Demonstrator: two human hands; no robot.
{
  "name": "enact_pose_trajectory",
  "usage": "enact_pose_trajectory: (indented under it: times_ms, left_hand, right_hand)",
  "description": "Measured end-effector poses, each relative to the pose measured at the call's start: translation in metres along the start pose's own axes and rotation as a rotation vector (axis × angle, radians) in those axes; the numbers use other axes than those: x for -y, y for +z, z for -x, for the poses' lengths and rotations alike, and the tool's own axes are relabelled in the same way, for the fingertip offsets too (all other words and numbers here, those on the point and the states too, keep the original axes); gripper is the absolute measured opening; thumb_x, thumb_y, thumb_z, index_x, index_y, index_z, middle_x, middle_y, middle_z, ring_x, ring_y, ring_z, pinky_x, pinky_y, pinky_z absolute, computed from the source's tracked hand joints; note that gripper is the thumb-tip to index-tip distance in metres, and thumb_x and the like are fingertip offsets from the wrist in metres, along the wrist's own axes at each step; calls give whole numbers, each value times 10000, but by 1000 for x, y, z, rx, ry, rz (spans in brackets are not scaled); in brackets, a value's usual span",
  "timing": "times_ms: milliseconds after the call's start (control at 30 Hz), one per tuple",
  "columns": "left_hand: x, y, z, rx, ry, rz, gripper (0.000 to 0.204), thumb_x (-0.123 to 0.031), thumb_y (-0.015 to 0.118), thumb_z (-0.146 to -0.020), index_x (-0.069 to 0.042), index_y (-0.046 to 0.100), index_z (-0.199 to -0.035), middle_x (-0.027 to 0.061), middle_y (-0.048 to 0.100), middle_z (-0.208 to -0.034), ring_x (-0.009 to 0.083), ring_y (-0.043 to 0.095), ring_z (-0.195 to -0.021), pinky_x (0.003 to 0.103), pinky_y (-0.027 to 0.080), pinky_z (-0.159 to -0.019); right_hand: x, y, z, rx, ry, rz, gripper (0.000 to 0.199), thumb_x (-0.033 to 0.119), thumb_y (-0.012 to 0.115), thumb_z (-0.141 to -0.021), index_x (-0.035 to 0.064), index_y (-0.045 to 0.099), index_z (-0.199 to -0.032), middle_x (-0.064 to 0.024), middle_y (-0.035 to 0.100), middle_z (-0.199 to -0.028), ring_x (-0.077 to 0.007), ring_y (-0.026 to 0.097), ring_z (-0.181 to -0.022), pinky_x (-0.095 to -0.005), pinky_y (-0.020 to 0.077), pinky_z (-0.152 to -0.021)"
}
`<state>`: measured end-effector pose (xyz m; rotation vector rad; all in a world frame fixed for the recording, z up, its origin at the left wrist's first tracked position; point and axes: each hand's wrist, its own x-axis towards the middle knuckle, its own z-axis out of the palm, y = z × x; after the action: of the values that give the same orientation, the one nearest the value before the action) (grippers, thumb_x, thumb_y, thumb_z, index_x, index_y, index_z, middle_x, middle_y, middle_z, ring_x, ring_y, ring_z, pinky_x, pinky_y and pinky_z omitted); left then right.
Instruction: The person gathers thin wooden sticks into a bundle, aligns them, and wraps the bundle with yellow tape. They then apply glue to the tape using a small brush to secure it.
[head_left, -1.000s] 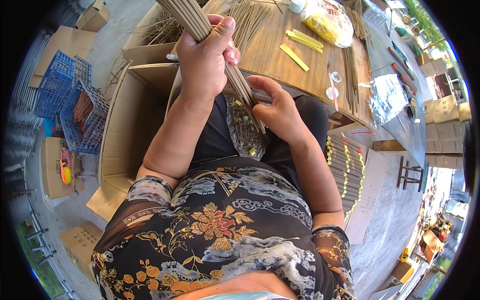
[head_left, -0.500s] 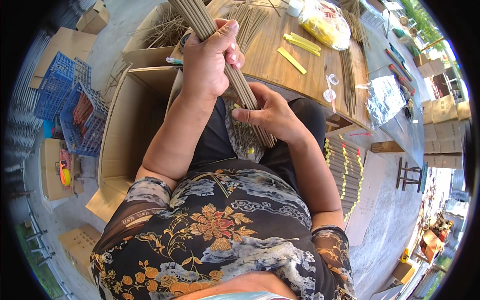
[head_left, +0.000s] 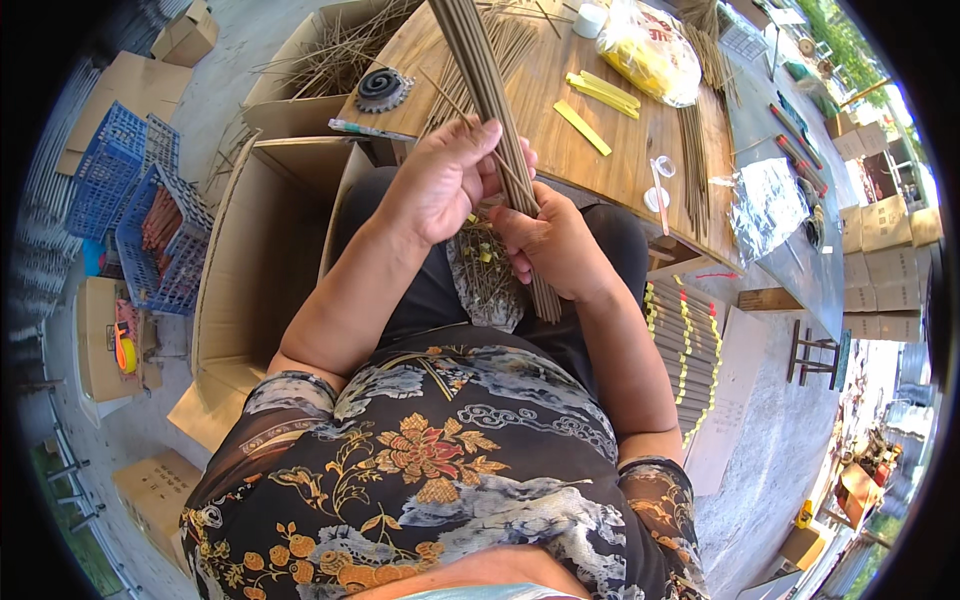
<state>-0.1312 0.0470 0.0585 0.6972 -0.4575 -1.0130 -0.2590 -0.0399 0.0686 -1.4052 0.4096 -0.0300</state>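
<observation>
A bundle of thin brown incense sticks slants across in front of me, its lower end over my lap. My left hand is closed on its middle, and one stick pokes out at an angle beside the thumb. Just below, my right hand grips the lower part, thumb across the front and fingers wrapped behind. Under the hands, a clear plastic bag with stick bits and yellow scraps lies between my legs. More loose sticks lie on the wooden table behind the bundle.
On the table are yellow paper strips, a plastic bag of yellow pieces and a dark coil. An open cardboard box stands at my left, blue crates beyond. Yellow-banded bundles lie at right.
The bundle has swung more upright and shifted right. My left hand has come down and right, closer to my right hand. One stick now sticks out from the bundle.
</observation>
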Motion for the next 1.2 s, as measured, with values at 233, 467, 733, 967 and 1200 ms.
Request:
enact_pose_trajectory:
  times_ms: [233, 467, 733, 967, 1200]
  left_hand:
    - [-2, -4, 1, -156, -2, -46, 242, -174, 451, -905, 31, 527, -1009, 165, 609, -937, 262, 604, -886, 392, 488, -819]
    - [-122, -51, -76, -360, 442, -325, 385, -253, 488, -889, 43, 449, -1132, 170, 600, -999, 267, 581, -951, 409, 479, -848]
    - [-53, -13, -60, -201, 265, -342, 479, -375, 522, -863, -27, 430, -1179, 115, 600, -1004, 185, 563, -966, 375, 473, -828]
    - [-14, 6, -28, 127, -80, 330, 239, -286, 577, -849, -87, 490, -750, 1, 520, -638, 97, 507, -567, 225, 437, -518]
    - [-11, 30, -11, -113, 76, 38, 250, -282, 555, -866, -130, 453, -696, -34, 411, -541, 64, 397, -440, 205, 335, -404]
  right_hand:
    - [-3, -8, 0, 65, 104, -189, 149, 133, 556, -826, 43, 437, -821, -1, 430, -566, -80, 414, -402, -221, 348, -346]
    - [-13, -28, 8, 115, 128, -498, 108, 96, 544, -830, 59, 452, -788, 1, 408, -538, -70, 374, -377, -213, 324, -317]
    - [-9, -19, 1, 292, 126, -577, 148, 129, 561, -830, 67, 438, -776, 5, 417, -542, -74, 388, -390, -216, 345, -333]
    - [-11, -4, 3, 445, 207, -662, 133, 113, 562, -823, 66, 444, -782, 0, 428, -541, -82, 409, -390, -226, 373, -340]
    - [-11, 10, -1, 154, -99, -218, 172, 138, 627, -801, 41, 485, -800, -9, 514, -607, -84, 524, -496, -193, 427, -484]
